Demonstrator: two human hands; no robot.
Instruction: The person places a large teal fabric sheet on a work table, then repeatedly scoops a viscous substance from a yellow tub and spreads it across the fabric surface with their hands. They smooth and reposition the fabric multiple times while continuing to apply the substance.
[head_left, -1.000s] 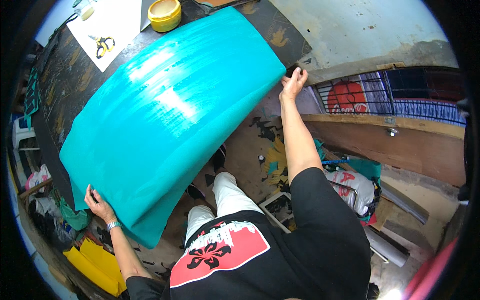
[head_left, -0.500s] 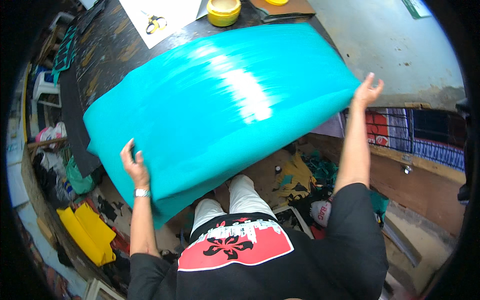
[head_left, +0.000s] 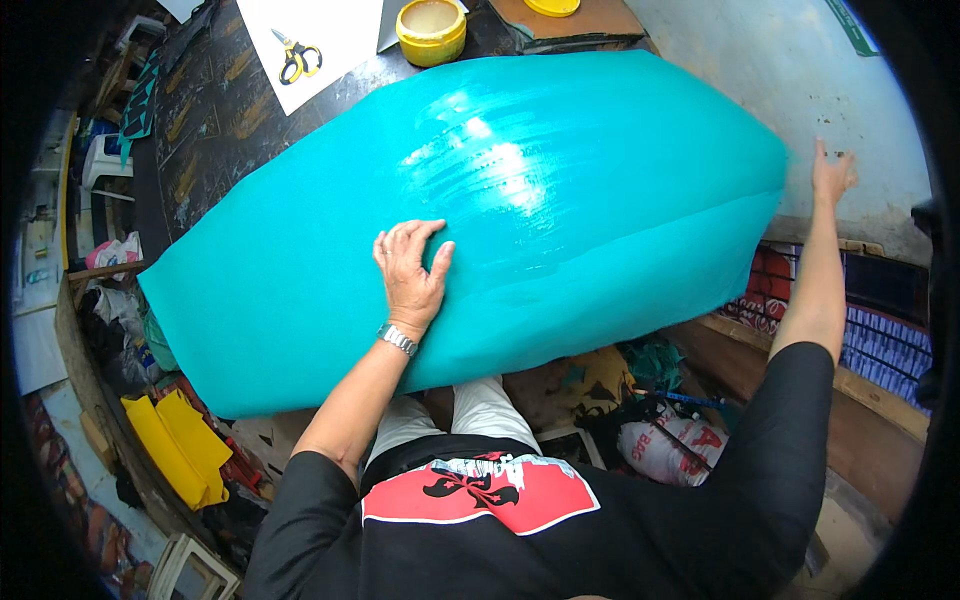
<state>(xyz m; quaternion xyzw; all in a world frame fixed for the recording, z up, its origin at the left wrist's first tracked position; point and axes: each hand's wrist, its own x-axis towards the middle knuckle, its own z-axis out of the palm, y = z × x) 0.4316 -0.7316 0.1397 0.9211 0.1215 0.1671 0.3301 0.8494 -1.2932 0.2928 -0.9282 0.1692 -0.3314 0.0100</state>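
– Findings, left to right?
– Your left hand point(head_left: 410, 275), fingers loosely parted, is over the teal sheet point(head_left: 280, 270) draped across the dark table point(head_left: 230, 150); your right hand point(head_left: 833, 175), fingers spread, is off its right end.
– Step?
– Apparently positioning; next likely calls for smoothing.

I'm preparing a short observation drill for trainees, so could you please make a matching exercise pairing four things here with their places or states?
Things
1. Scissors
2. Yellow tub
3. Teal sheet
4. Folded yellow material

Places or states
A. Spread beneath the left hand, partly glossy
B. Toward the picture's lower left
C. Lying on a white sheet
D. Standing with its top open

Right pairs: 1-C; 2-D; 3-A; 4-B
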